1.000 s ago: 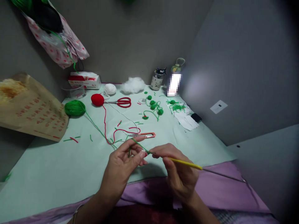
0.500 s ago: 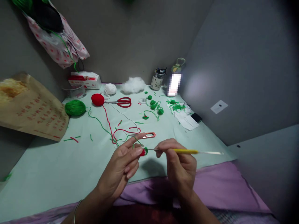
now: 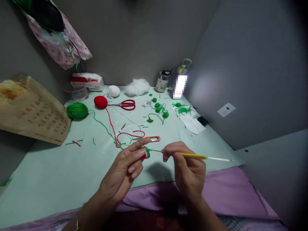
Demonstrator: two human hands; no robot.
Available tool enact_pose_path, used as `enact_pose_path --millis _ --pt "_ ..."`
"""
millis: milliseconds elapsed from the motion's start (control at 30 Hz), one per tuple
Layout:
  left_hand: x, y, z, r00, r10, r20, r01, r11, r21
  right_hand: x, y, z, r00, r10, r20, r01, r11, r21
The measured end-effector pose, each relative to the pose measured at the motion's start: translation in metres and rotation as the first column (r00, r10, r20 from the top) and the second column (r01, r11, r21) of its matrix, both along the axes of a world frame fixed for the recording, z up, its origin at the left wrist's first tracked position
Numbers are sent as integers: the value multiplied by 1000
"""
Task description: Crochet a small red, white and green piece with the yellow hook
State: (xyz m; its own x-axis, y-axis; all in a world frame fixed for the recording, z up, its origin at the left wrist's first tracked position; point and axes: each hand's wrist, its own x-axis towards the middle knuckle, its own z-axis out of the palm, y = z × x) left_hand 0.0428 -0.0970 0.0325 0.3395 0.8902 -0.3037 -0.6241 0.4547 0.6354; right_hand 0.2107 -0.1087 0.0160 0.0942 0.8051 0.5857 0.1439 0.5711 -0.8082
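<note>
Between thumb and fingers, my left hand [image 3: 127, 168] pinches a small crochet piece [image 3: 147, 153] in red, white and green. Green yarn runs over its raised index finger. My right hand [image 3: 185, 166] grips a crochet hook [image 3: 193, 156] with a yellow handle, its metal shaft pointing left. The hook's tip meets the green edge of the piece; the exact stitch is too small to make out. Just beyond the left fingertips lie orange thread snips [image 3: 155, 139]. Red yarn trails across the cloth from a red yarn ball [image 3: 100, 102], and green yarn from a green yarn ball [image 3: 77, 110].
Red-handled scissors [image 3: 127, 105], a white yarn ball [image 3: 114, 91] and white stuffing [image 3: 137, 87] lie further back. Several small green crochet balls [image 3: 158, 109] rest right of centre. A paper bag [image 3: 40, 112] stands left; a lit phone [image 3: 180, 86] leans at the back right.
My right hand has shifted slightly right with the hook, whose shaft now tilts more. The crochet piece has turned and moved a little left and up, showing more of its white and green side.
</note>
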Motion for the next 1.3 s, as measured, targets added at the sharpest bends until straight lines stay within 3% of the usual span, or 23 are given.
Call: enact_pose_path --millis 67,167,367,467,600,733,833,900,967,1033,1133,1233,1300 --pt "2 -1 -2 998 33 -52 -29 997 66 -2 3 1 993 68 -96 -75 994 -74" --pt "6 -4 -6 990 29 -139 -7 988 155 -5 5 -2 989 128 -78 -136 984 -114" --pt "4 -7 -6 983 -5 -183 33 989 147 2 6 -10 941 155 -301 -232 943 -240" --pt "2 -7 -4 980 7 -198 22 989 147 5 3 -8 939 170 -300 -249 937 -246" --pt "1 -8 -8 950 74 -304 -10 978 207 5 -5 -3 994 113 -1 -113 987 -113" --pt "6 -11 -10 905 176 -387 -70 960 272 2 -9 -2 919 -39 392 -52 975 217" --pt "8 -11 -9 938 165 -306 -99 970 221 2 -9 -6 826 -162 540 -57 929 366" --pt "8 -9 -8 982 69 -176 -48 991 124 3 -8 -8 800 -186 570 -54 924 378" --pt "5 -5 -6 998 -17 -63 19 999 26 4 -6 -9 871 -119 476 -30 955 294" --pt "1 -2 -4 999 -34 -27 33 999 -14 3 -4 -8 974 -17 226 -15 991 136" --pt "-1 -2 -3 998 -19 -64 22 999 36 -1 0 -5 994 91 -52 -94 994 -51" --pt "2 -6 -7 985 7 -174 16 992 128 -4 1 -4 993 118 -6 -119 990 -72" --pt "5 -9 -11 971 61 -230 -21 985 174 -5 -2 -5 990 59 127 -61 998 9"
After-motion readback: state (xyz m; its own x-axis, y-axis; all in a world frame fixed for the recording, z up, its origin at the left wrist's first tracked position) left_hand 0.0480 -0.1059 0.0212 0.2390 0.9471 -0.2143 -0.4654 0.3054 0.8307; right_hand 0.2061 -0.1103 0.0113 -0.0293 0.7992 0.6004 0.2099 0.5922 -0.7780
